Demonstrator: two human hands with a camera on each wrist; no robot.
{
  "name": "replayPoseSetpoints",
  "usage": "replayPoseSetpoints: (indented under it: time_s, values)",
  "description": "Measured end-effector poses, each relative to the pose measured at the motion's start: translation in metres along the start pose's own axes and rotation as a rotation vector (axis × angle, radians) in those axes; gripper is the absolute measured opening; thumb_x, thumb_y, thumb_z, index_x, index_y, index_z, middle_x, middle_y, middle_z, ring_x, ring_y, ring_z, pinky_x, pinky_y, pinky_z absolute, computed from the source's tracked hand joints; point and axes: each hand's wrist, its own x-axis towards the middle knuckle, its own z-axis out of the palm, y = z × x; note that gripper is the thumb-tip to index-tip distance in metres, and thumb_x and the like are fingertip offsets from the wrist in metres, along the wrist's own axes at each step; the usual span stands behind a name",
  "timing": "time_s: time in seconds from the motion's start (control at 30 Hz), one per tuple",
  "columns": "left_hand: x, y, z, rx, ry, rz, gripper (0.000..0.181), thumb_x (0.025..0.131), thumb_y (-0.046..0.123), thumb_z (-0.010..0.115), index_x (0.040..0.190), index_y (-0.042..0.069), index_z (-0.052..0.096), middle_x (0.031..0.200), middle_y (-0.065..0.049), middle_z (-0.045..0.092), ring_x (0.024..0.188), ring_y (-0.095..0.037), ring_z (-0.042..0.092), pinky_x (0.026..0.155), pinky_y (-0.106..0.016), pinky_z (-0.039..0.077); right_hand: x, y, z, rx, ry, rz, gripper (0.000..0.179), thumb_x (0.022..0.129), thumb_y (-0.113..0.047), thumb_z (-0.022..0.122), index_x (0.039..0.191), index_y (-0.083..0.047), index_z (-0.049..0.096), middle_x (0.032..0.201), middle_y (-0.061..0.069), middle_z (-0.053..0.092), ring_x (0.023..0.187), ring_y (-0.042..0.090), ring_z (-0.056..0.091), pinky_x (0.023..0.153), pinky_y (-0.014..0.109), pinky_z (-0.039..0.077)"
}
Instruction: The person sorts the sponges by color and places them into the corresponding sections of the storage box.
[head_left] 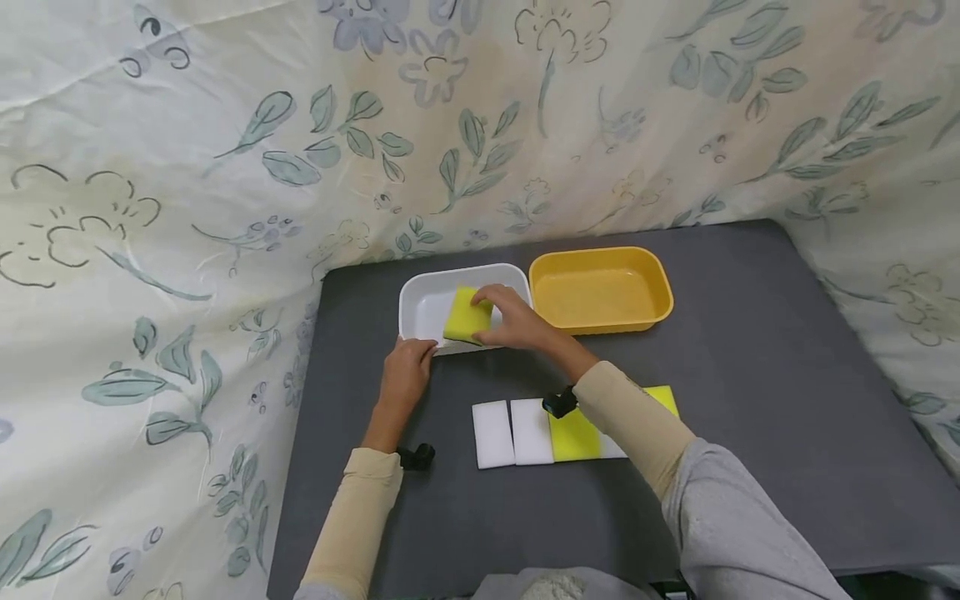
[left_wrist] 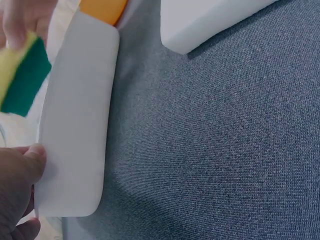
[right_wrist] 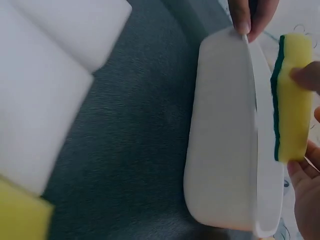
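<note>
Nearest the person, the right forearm (head_left: 637,421) is crossing over a row on the dark tabletop (head_left: 765,383). At the row's left end, 2 white pads (head_left: 493,435) are lying side by side, with a yellow piece (head_left: 574,437) next to them; further white and yellow parts are showing around the sleeve.

Beyond a bare strip of cloth, the left hand (head_left: 407,371) is pinching the near-left rim of a white tray (head_left: 420,305), thumb outside the wall. The right hand (head_left: 513,318) is grasping a yellow sponge (head_left: 467,315) between thumb and fingers, holding it tilted over that tray, above the near rim, its green side facing down and toward the person.

The step in hand seems to be handling the sponge at a braced tray; whether it is going in or coming out, a single moment is not telling. The next move is probably calling for a steady left grip and a sponge kept clear of the near wall.

Inside the white tray, open floor is showing left of the sponge. To its right, a yellow tray (head_left: 602,287) is standing just beside — little sideways room there. Farthest off, a floral cloth (head_left: 465,150) is rising behind the table's back edge.
</note>
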Motion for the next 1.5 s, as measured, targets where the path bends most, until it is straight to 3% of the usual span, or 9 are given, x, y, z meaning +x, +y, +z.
replayPoseSetpoints:
  time_s: [0.27,0.5,0.6,0.77,0.9,1.03,1.27,1.5]
  values:
    - [-0.001,-0.003,-0.003,0.013,0.008,-0.003,0.015,0.094,0.008,0.069,0.106,0.001,0.076,0.100,-0.013,0.075,0.100,-0.030,0.068,0.107,-0.054,0.039,0.036,0.008,0.019,-0.195,-0.125,0.083,0.056,0.081,-0.015,0.082,0.129,-0.002,0.058,0.139,0.015,0.054,0.129,0.030,0.042,0.112,0.041,0.030]
    - [-0.004,-0.001,-0.001,0.006,-0.005,-0.005,0.015,0.094,0.007,0.069,0.106,0.001,0.076,0.100,-0.013,0.074,0.100,-0.031,0.068,0.107,-0.051,0.039,0.041,0.014,0.033,-0.238,-0.171,0.061,0.041,0.078,-0.007,0.086,0.112,0.001,0.065,0.132,0.019,0.054,0.125,0.032,0.047,0.110,0.041,0.034]
    - [-0.003,0.001,-0.002,0.018,-0.018,-0.021,0.016,0.095,0.008,0.069,0.107,0.002,0.076,0.102,-0.013,0.074,0.101,-0.030,0.067,0.108,-0.051,0.039,0.042,0.013,0.033,-0.253,-0.191,0.069,0.035,0.078,-0.007,0.086,0.108,0.000,0.070,0.138,0.022,0.051,0.132,0.034,0.045,0.113,0.040,0.033]
    - [0.000,0.000,-0.002,0.028,-0.048,-0.043,0.017,0.096,0.009,0.068,0.109,0.003,0.076,0.104,-0.012,0.074,0.103,-0.029,0.067,0.110,-0.051,0.036,0.046,0.007,0.033,-0.318,-0.270,0.131,0.038,0.086,-0.011,0.081,0.122,-0.004,0.072,0.152,0.020,0.042,0.143,0.032,0.034,0.117,0.039,0.025]
    - [0.003,-0.001,-0.003,0.025,-0.044,-0.027,0.015,0.096,0.010,0.068,0.106,0.003,0.076,0.102,-0.011,0.074,0.101,-0.030,0.068,0.108,-0.053,0.038,0.049,0.004,0.033,-0.355,-0.333,0.149,0.039,0.092,-0.013,0.074,0.130,-0.007,0.068,0.154,0.019,0.038,0.143,0.031,0.035,0.117,0.039,0.027]
    - [0.004,-0.002,-0.002,0.023,-0.034,-0.010,0.013,0.096,0.010,0.067,0.102,0.003,0.076,0.100,-0.011,0.074,0.098,-0.030,0.068,0.107,-0.055,0.039,0.051,0.003,0.034,-0.343,-0.366,0.119,0.037,0.097,-0.012,0.067,0.134,-0.006,0.065,0.154,0.021,0.038,0.142,0.033,0.036,0.116,0.041,0.028]
    - [0.004,-0.001,-0.002,0.025,-0.016,-0.002,0.012,0.095,0.009,0.068,0.101,0.002,0.076,0.098,-0.012,0.074,0.096,-0.030,0.068,0.106,-0.053,0.041,0.054,0.000,0.042,-0.221,-0.381,0.040,0.036,0.103,-0.007,0.050,0.135,0.003,0.060,0.153,0.030,0.033,0.144,0.038,0.030,0.117,0.043,0.026]
    - [0.004,-0.001,-0.002,0.041,-0.015,-0.010,0.012,0.095,0.009,0.068,0.100,0.002,0.077,0.095,-0.012,0.074,0.093,-0.031,0.068,0.105,-0.053,0.042,0.058,-0.004,0.051,-0.195,-0.385,0.069,0.040,0.104,-0.008,0.041,0.141,-0.002,0.057,0.157,0.027,0.028,0.145,0.038,0.029,0.118,0.042,0.023]
